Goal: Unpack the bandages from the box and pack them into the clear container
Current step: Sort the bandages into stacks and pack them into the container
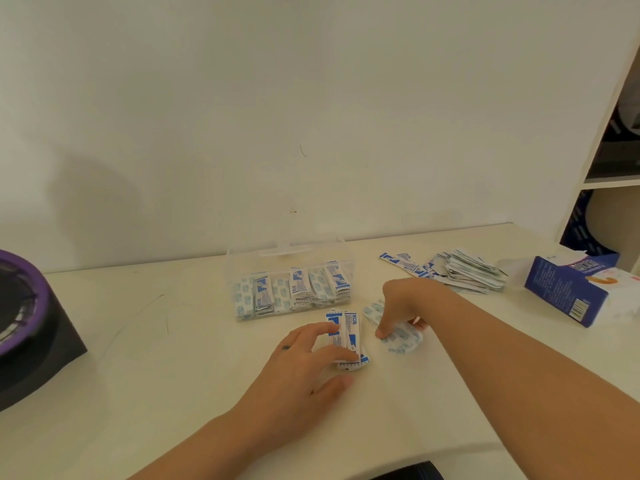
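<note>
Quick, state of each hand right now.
Left hand: closed, gripping the blue-printed bandage stack.
Right hand: closed, pinching the pale bandages beside it.

Head-worn view, angled down, near table (145, 368)

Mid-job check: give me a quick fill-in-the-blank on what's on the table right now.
1. The left hand grips a bandage stack just in front of the clear ____.
2. The right hand pinches pale patterned bandages lying on the ____.
3. The blue box lies to the ____ of the loose pile.
Answers: container; table; right.
</note>
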